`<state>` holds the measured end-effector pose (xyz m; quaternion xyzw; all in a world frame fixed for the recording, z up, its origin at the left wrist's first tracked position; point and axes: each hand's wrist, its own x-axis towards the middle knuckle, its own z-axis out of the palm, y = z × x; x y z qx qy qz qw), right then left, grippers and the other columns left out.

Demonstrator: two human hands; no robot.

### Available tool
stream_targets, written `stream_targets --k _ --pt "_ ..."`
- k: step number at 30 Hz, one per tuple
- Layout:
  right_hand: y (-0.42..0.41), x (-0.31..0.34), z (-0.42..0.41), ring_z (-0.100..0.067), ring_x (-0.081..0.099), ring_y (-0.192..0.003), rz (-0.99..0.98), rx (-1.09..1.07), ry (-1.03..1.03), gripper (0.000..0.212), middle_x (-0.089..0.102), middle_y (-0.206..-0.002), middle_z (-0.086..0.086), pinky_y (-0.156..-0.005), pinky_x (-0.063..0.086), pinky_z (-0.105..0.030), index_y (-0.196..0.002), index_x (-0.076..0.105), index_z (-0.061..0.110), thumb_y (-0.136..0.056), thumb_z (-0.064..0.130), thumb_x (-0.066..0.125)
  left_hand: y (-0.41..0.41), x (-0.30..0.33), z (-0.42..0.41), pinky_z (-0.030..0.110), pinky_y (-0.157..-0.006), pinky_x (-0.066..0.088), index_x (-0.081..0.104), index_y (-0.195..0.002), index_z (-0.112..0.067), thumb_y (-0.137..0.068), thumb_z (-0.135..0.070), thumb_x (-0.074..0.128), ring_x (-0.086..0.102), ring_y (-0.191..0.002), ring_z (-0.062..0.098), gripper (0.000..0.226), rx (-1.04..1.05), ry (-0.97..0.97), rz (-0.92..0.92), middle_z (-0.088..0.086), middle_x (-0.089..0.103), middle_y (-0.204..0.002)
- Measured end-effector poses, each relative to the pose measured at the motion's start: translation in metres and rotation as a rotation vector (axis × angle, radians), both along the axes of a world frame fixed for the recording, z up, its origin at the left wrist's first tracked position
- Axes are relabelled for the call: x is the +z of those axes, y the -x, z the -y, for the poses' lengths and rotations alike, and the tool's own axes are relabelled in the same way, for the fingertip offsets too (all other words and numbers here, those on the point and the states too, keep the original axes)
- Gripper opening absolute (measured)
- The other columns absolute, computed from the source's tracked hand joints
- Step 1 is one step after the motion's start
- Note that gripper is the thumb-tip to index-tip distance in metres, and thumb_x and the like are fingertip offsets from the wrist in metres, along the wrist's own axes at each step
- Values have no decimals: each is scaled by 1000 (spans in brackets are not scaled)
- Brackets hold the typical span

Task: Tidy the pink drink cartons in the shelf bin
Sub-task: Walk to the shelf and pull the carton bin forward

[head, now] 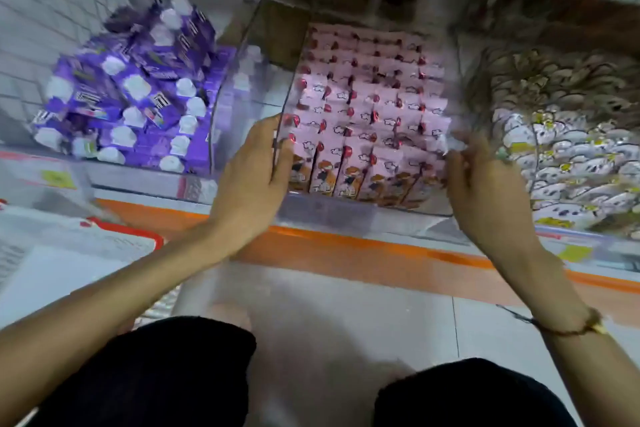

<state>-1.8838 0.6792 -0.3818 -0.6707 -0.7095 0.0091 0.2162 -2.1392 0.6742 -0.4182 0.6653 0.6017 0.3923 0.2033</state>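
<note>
Both hands, left hand (258, 163) and right hand (479, 184), apparently gripping clear bin (332, 210) sides; pink cartons (367, 107) upright, tops up.

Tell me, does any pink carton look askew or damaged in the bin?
Nothing stands out: the pink drink cartons stand in even rows inside the clear bin. The picture is blurred, so small dents would not show.

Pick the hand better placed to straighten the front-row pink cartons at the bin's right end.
Right hand: its fingers are already at the right end of the front-row pink cartons; the left hand is on the bin's left corner.
</note>
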Motion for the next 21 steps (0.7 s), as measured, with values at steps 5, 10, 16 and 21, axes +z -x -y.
stream_targets --k 5,10,16,21 --pt "0 0 -2 -50 58 -85 62 3 -20 30 60 -93 -37 -61 26 -38 -115 47 -6 -101 18 37 -2 -1 0 47 -86 46 43 -135 -12 -102 -19 36 56 -103 36 35 27 -43 -34 15 56 -122" --pt "9 6 2 -48 58 -91 52 -65 -13 32 60 -100 -34 -63 28 -37 -120 46 -6 -101 19 37 -6 9 6 39 -76 44 46 -128 -9 -103 -22 34 58 -97 33 31 33 -11 -51 13 57 -110" --pt "9 19 -1 -41 60 -88 -22 -55 111 29 62 -96 -28 -61 33 -33 -116 45 -5 -97 17 41 -6 33 -7 36 -63 41 45 -123 -15 -102 -32 35 60 -83 36 29 109 87 -163 14 62 -89" --pt "9 21 -7 -38 61 -93 23 -75 133 30 63 -102 -24 -65 40 -35 -116 46 -2 -99 22 40 -13 36 -10 30 -50 27 47 -99 -16 -103 -23 32 47 -57 16 18 176 44 -214 -5 42 -60"
